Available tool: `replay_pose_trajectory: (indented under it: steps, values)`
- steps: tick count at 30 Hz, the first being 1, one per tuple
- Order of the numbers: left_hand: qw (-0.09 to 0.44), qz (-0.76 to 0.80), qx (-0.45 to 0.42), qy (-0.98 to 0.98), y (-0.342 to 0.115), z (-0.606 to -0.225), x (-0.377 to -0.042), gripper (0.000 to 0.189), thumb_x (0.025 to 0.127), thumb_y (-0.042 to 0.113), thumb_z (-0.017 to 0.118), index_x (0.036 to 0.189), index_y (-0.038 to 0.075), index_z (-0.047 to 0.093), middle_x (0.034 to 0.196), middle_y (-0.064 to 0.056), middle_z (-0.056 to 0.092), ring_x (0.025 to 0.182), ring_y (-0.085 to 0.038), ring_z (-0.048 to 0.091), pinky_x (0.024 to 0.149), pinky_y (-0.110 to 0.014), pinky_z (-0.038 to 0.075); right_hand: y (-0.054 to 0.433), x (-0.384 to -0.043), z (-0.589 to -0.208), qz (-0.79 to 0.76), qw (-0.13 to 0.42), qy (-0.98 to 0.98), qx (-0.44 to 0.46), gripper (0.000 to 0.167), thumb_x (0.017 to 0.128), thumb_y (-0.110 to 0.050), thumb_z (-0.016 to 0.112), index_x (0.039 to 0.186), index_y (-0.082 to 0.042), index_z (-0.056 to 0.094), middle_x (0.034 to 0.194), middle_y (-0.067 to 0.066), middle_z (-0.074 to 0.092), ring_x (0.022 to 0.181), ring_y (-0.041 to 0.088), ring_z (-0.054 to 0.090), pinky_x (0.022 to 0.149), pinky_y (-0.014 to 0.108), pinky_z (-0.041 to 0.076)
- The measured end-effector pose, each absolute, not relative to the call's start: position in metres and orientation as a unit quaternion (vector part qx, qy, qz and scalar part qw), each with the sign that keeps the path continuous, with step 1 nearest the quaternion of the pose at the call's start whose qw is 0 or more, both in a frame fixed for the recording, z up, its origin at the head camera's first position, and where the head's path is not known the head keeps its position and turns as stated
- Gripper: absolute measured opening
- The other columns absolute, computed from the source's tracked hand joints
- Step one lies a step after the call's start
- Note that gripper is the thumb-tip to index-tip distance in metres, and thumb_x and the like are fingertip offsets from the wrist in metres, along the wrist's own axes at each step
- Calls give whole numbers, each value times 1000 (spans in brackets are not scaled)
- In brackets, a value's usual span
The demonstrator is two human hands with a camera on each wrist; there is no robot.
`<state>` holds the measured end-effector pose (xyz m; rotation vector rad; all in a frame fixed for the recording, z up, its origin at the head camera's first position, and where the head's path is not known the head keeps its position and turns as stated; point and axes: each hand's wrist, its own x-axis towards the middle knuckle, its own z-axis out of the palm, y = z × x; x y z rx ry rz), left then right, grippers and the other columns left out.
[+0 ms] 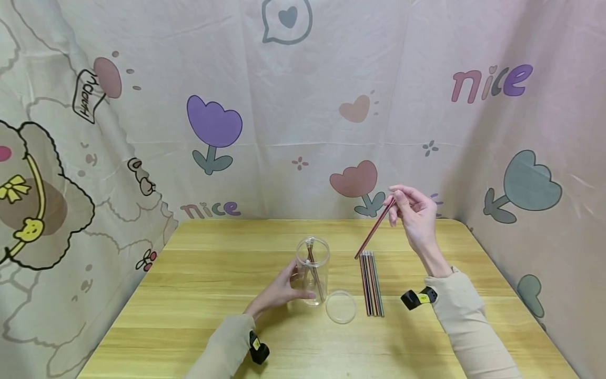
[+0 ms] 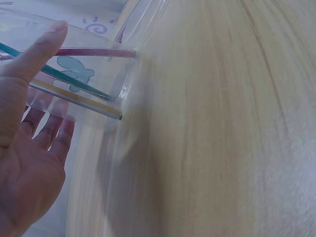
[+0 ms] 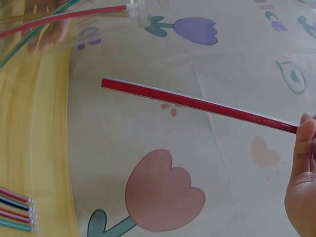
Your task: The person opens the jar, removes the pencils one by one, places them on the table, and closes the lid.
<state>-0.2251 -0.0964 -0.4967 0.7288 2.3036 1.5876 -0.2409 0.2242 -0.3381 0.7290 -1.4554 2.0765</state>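
My left hand [image 1: 282, 288] curls its thumb and fingers round a clear plastic jar [image 1: 323, 281] that stands upright on the table. Inside the jar lean several pencils, among them a green pencil [image 2: 74, 79] and a yellow one [image 2: 79, 98]. Up to the right of the jar, my right hand [image 1: 416, 213] pinches a red pencil [image 3: 197, 103] near its upper end. That pencil slants down to the left, its lower tip close above a row of pencils [image 1: 371, 284] in the head view.
A round clear lid [image 1: 341, 307] lies between the jar and the pencil row. The wooden table [image 1: 199, 295] ends at the back against a patterned cloth [image 1: 284, 105], with more cloth along both sides. Each sleeve carries a small black wrist camera.
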Motion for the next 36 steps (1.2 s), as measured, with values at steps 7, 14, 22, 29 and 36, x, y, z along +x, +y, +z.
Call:
replay_pose_trajectory:
  steps: [7, 14, 22, 29, 36]
  values:
    - [124, 546, 247, 791, -96, -497, -225, 98, 78, 24, 87, 157, 20, 29, 154, -16, 45, 142, -42, 43, 120, -64, 32, 233, -245, -348, 731, 238, -586, 256, 21, 98, 6, 56, 113, 17, 65, 81, 4, 77, 51, 10, 58, 47, 19, 51]
    - [123, 549, 247, 789, -96, -496, -224, 97, 78, 24, 87, 157, 20, 29, 153, -17, 46, 141, -43, 43, 119, -64, 33, 243, -248, -357, 710, 199, -632, 237, 26, 99, 4, 56, 118, -4, 71, 84, 3, 76, 56, 9, 58, 49, 18, 51]
    - [122, 546, 247, 791, -96, -497, -225, 98, 78, 23, 86, 157, 20, 28, 153, -17, 47, 141, -43, 44, 119, -64, 33, 256, -252, -368, 697, 135, -676, 199, 27, 101, 2, 53, 121, -8, 68, 86, -8, 76, 61, 4, 57, 52, 14, 48]
    - [116, 549, 243, 791, -95, -499, -226, 94, 77, 20, 87, 155, 19, 33, 151, -16, 49, 140, -42, 46, 118, -63, 35, 267, -257, -383, 657, 127, -728, 147, 38, 99, -2, 59, 126, 24, 51, 85, -13, 77, 61, 1, 58, 52, 13, 48]
    - [119, 551, 240, 791, -95, -499, -226, 91, 77, 20, 87, 152, 19, 36, 151, -17, 49, 139, -42, 46, 118, -63, 35, 274, -262, -397, 635, 124, -756, 104, 37, 98, -5, 62, 122, 21, 55, 83, -17, 76, 68, -1, 64, 56, 15, 51]
